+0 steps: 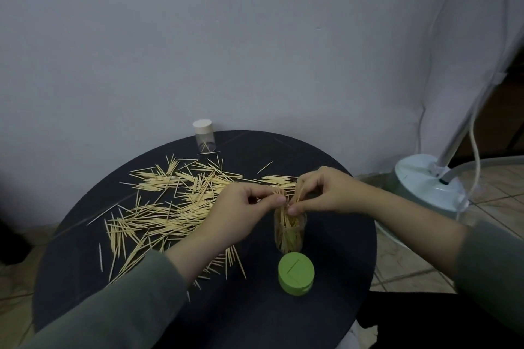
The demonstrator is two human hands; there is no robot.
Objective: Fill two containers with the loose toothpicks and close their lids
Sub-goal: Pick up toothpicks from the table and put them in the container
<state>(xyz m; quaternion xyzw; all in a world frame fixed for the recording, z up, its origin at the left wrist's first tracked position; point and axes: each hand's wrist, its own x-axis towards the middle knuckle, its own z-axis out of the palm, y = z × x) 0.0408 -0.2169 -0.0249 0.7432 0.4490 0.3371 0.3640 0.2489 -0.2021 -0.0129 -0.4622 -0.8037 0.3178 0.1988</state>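
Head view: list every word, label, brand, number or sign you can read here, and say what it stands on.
None: no readable text in this view.
Green lid: only a thin line mark on top, no letters.
White-capped container: clear wall, no label visible.
Open container under both hands: clear wall with toothpicks inside, no print.
Pale appliance base on the floor: no marking clear enough to read.

no readable text, labels, brands or numbers on anything here
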